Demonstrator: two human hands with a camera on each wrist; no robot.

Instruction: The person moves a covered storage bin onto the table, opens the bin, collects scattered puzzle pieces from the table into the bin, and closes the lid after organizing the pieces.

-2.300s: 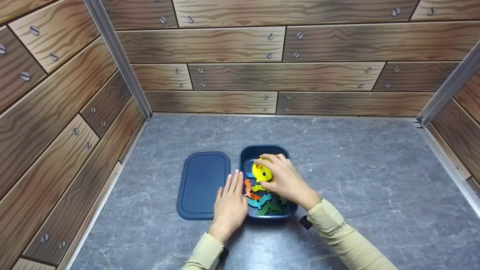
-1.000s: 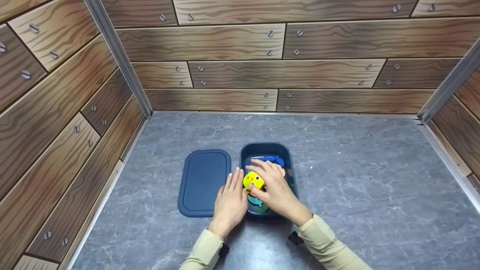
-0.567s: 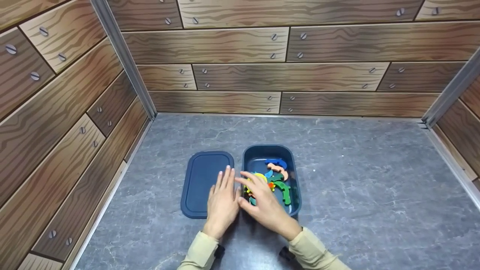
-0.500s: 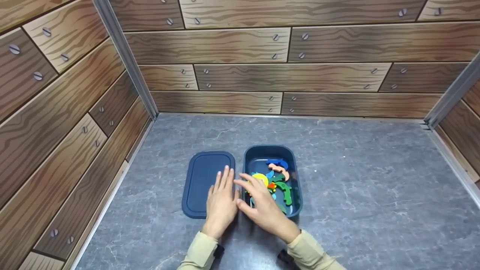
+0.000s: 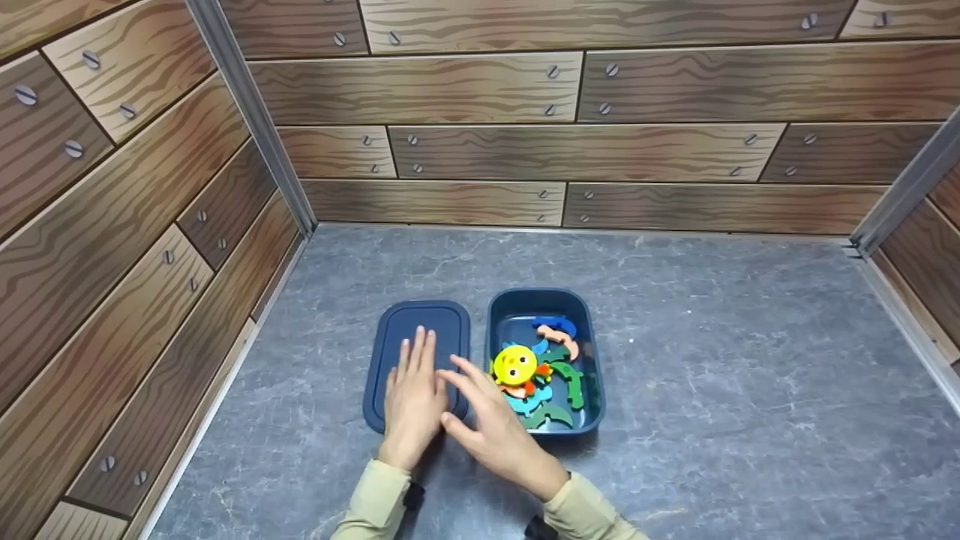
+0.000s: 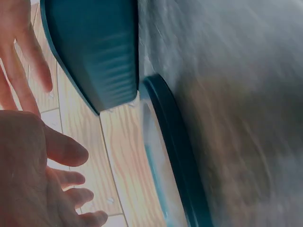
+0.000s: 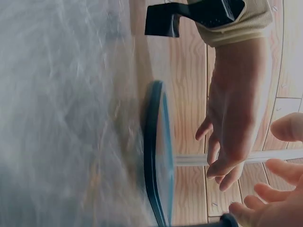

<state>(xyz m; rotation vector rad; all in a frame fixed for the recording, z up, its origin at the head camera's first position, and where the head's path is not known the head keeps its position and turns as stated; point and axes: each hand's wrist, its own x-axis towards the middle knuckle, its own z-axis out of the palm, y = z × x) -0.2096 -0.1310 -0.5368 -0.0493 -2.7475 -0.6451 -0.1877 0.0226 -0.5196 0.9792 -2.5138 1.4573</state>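
In the head view, a yellow round toy with eyes [image 5: 515,365] lies on several curved toy pieces in the dark blue box [image 5: 598,375]. My left hand [image 5: 414,405], its fingers straight, is above the dark blue lid [image 5: 412,319]. The right wrist view shows that left hand [image 7: 239,101] apart from the lid [image 7: 151,151]. My right hand [image 5: 491,427], fingers spread and holding nothing, is between the lid and the box. A green curved piece [image 5: 574,386], a peach piece [image 5: 559,341] and a blue piece [image 5: 555,325] lie along the box's right side.
The lid lies flat left of the box on a grey marbled tabletop [image 5: 712,360]. Wood-patterned panels [image 5: 480,150] wall in the back and sides. A black wrist strap [image 7: 203,14] shows at the left sleeve.
My right hand, which held the yellow toy in the box, has let go of it and moved left and down. My left hand has left the box's side and shifted left above the lid.
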